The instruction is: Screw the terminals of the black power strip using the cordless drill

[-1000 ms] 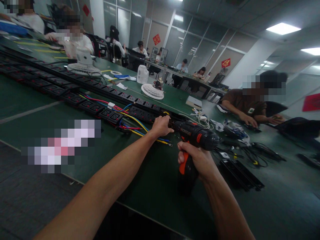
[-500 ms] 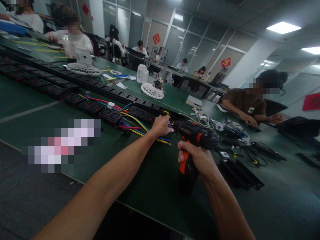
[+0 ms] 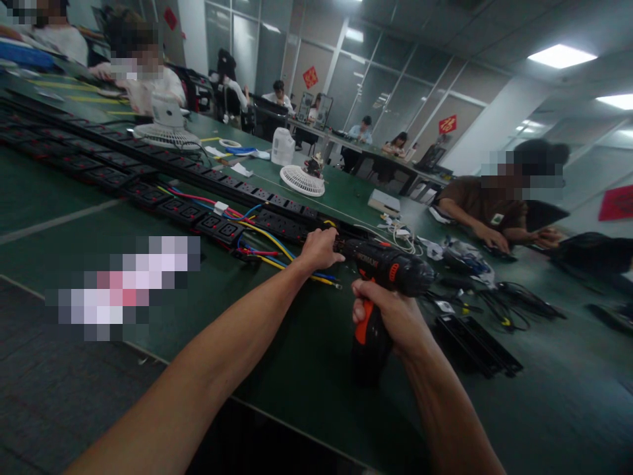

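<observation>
My right hand (image 3: 388, 310) is wrapped around the grip of a black and orange cordless drill (image 3: 390, 267), which points away to the left. Right at the drill's nose is my left hand (image 3: 320, 247), its fingers closed at the end of a long black power strip (image 3: 279, 224). What those fingers hold is hidden. Loose blue and yellow wires (image 3: 324, 280) with metal ends lie just below the left wrist. Another black socket section (image 3: 217, 227) sits to the left, with red, blue and yellow wires and a white connector (image 3: 220, 208) beside it.
Beyond the strips stand a white fan part (image 3: 302, 179), a white bottle (image 3: 282, 146) and another fan (image 3: 168, 122). Black channel pieces (image 3: 477, 343) and tangled cables (image 3: 519, 303) lie to the right. A person in a brown shirt (image 3: 484, 204) sits across the green table (image 3: 297, 369).
Both hands and the drill stay in nearly the same place. A small bright speckled patch at the drill's nose has gone dark.
</observation>
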Action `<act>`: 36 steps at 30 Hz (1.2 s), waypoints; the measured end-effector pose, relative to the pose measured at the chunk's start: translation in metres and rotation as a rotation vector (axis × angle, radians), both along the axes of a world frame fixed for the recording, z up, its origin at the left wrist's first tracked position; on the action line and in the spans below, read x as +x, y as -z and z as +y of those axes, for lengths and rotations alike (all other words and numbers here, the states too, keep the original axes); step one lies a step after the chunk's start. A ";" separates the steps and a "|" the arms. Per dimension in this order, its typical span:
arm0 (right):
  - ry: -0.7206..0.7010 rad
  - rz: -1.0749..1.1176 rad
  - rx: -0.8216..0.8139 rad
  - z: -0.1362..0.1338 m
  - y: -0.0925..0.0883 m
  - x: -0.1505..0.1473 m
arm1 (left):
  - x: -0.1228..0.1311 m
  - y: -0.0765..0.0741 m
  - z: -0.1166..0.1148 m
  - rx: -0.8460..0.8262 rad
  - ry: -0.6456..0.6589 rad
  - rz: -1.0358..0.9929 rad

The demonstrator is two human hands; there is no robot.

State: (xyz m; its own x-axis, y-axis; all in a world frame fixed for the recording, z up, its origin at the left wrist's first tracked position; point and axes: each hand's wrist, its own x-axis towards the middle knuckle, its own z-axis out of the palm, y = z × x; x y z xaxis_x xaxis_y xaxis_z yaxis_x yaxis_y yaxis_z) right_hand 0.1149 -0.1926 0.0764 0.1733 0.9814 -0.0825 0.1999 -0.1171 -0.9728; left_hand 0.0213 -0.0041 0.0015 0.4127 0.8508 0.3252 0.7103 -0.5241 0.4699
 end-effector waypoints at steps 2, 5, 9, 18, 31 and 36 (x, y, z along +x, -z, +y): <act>0.001 0.000 -0.005 0.000 0.001 0.001 | 0.000 -0.001 -0.001 0.005 -0.001 0.001; -0.006 0.003 -0.014 0.000 0.001 0.002 | -0.001 -0.001 -0.001 0.003 -0.003 0.002; -0.014 -0.005 -0.002 0.000 0.002 0.003 | -0.001 -0.001 -0.001 0.001 0.006 0.001; 0.005 -0.002 -0.022 0.000 0.001 0.001 | -0.001 0.000 0.000 -0.001 0.013 -0.007; 0.008 -0.011 -0.022 0.000 0.001 0.001 | 0.001 0.003 0.002 0.010 0.008 -0.014; -0.010 -0.005 -0.016 0.000 0.001 0.002 | 0.000 0.002 0.002 0.013 0.010 -0.018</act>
